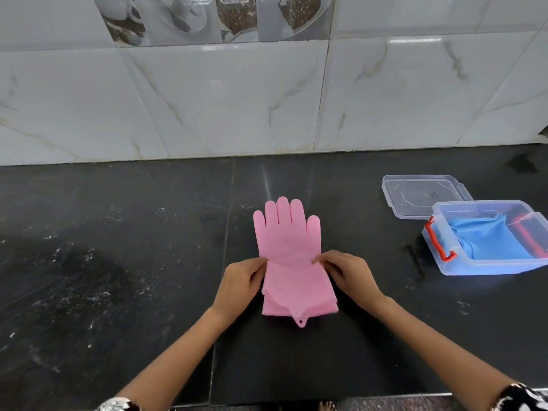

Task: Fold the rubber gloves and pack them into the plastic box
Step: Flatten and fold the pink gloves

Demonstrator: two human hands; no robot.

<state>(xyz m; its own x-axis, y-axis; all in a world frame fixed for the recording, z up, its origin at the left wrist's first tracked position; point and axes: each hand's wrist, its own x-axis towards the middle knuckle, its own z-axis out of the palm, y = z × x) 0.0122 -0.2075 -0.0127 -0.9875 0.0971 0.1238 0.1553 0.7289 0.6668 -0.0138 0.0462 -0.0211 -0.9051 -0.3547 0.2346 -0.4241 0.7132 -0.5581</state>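
1. The left hand (237, 281) reaches forward, palm down, its fingertips pinched together at the inner side.
2. The right hand (348, 274) mirrors it, fingers curled and pinching.
3. Both bare forearms angle inward; patterned sleeves show at the bottom edge.

Black stone counter (118, 262) against a tiled wall, pink glove (289, 247) flat at centre, clear lid (424, 195) and plastic box (486, 266) at right

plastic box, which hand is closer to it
Right. The right hand pinches the pink glove on the side toward the plastic box; the left hand holds the far edge.
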